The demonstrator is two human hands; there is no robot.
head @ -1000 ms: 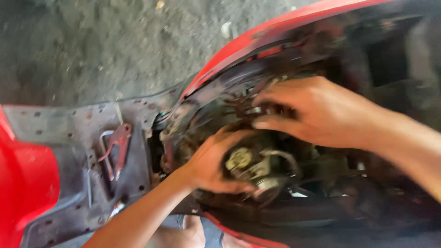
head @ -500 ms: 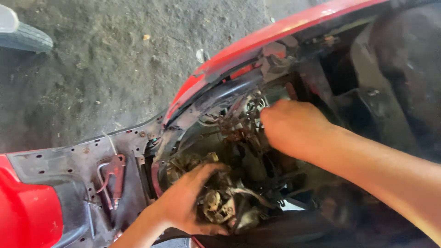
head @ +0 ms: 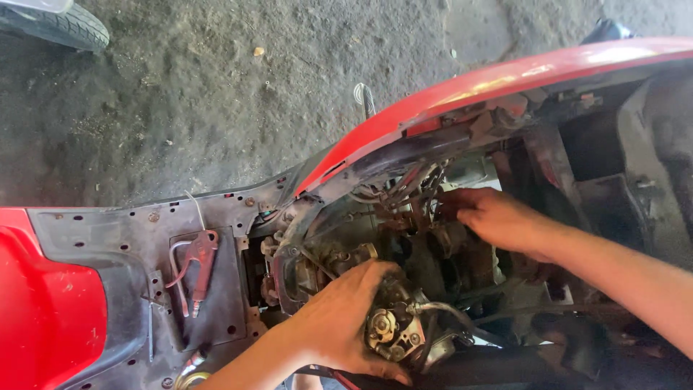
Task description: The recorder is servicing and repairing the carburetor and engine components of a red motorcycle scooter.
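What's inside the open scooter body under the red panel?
Wires, hoses and greasy engine parts; the left hand grips a carburetor, the right hand reaches deeper. Whatever its fingers touch is hidden.

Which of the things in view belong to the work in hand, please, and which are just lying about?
In hand:
left hand gripping grimy metal carburettor
right hand among thin grey cables

Lying about:
red-handled pliers on dark footboard
black tyre

Rough grey concrete floor (head: 216,108) fills the upper half, stained and gritty, scattered with small pebbles. At eleven o'clock a black tyre (head: 54,25) edges into view. Daylight falls evenly, brightest toward twelve o'clock; a dark object (head: 610,30) sits at one o'clock.
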